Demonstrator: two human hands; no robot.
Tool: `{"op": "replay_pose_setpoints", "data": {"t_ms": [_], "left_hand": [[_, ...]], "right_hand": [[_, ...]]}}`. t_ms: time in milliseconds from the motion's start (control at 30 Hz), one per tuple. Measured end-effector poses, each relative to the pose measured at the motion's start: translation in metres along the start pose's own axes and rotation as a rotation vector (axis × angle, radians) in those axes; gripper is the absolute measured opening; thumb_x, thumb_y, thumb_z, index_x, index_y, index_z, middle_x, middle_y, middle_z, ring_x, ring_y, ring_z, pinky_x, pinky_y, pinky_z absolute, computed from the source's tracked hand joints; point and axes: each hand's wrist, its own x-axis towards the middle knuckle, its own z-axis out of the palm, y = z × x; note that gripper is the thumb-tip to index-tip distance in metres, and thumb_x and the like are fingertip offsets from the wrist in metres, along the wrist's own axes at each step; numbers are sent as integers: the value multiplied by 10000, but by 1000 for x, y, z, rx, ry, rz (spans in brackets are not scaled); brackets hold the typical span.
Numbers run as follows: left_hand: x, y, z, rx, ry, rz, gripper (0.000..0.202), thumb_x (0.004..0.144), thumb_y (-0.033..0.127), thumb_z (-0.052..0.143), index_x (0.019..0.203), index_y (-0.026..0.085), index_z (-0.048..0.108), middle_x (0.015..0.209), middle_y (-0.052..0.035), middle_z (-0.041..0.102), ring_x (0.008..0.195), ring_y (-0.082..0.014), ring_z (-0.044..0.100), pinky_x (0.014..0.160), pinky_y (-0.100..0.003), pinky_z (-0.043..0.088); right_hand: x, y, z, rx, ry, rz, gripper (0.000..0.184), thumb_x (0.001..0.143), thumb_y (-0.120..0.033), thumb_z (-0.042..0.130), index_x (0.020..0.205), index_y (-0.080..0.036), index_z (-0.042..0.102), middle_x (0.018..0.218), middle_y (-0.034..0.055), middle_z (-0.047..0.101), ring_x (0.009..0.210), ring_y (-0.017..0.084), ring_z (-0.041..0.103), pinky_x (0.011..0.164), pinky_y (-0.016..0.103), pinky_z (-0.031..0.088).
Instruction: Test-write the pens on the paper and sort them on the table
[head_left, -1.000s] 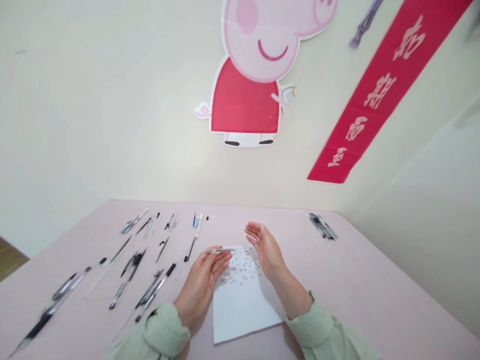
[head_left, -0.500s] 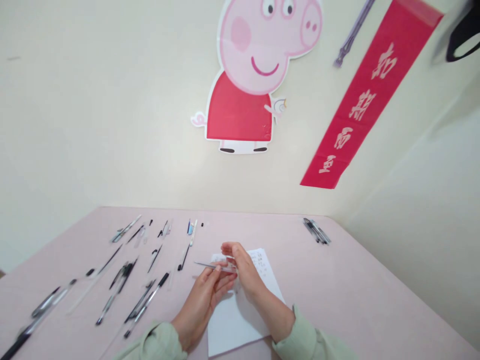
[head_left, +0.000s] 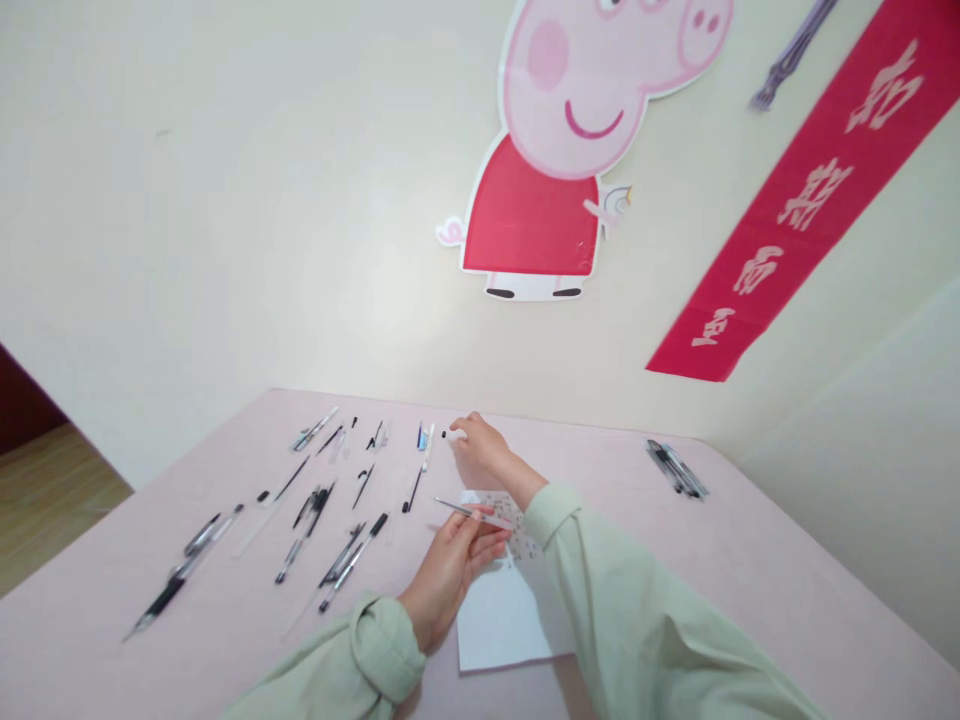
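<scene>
My left hand (head_left: 461, 560) is closed on a slim pen (head_left: 474, 511) with a pointed metal tip, held over the top of a white paper pad (head_left: 510, 630). Handwriting shows on the upper part of the sheet. Toward the table's far edge, my right hand (head_left: 484, 445) reaches down with bent fingers in a pinch. At its fingertips is something small and pale that I cannot make out. Just left of them lies a small black plug (head_left: 443, 434). Nearby are a blue-and-white pen part (head_left: 427, 447) and a dark refill with a black cap (head_left: 412, 492).
Pen barrels, refills and caps lie in small groups across the left of the table, among them a black-capped pen (head_left: 352, 563) and a dark-gripped pen (head_left: 169, 592). Several pens (head_left: 675, 468) form a bundle at the far right. A wall (head_left: 337, 250) rises behind the table.
My right hand has moved from beside the pen to the far part of the table, near the black plug. My left hand still holds the pen over the pad. The view has shifted left.
</scene>
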Motion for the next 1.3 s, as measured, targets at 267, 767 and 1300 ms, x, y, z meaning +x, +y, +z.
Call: {"op": "replay_pose_setpoints", "data": {"t_ms": [267, 767, 1300], "left_hand": [[4, -7, -5, -39, -19, 37, 260, 833, 393, 646, 952, 175, 571, 981, -123, 715, 951, -221, 685, 922, -368, 482], [3, 8, 1, -96, 87, -21, 56, 920, 225, 523, 939, 176, 544, 912, -115, 725, 942, -197, 696, 921, -336, 503], [3, 8, 2, -81, 60, 2, 72, 931, 145, 488, 930, 156, 559, 950, -118, 724, 958, -188, 691, 939, -335, 515]], "right_hand": [[28, -24, 10, -138, -6, -79, 237, 875, -127, 452, 935, -152, 679, 1041, 159, 632, 1055, 269, 511, 877, 385, 386], [-74, 20, -31, 578, 63, 37, 20, 858, -208, 490, 857, -191, 501, 683, -34, 580, 579, 107, 580, 563, 226, 444], [-166, 8, 8, 855, 265, 179, 57, 787, -245, 561, 809, -193, 561, 756, -2, 593, 687, 144, 550, 650, 275, 431]]}}
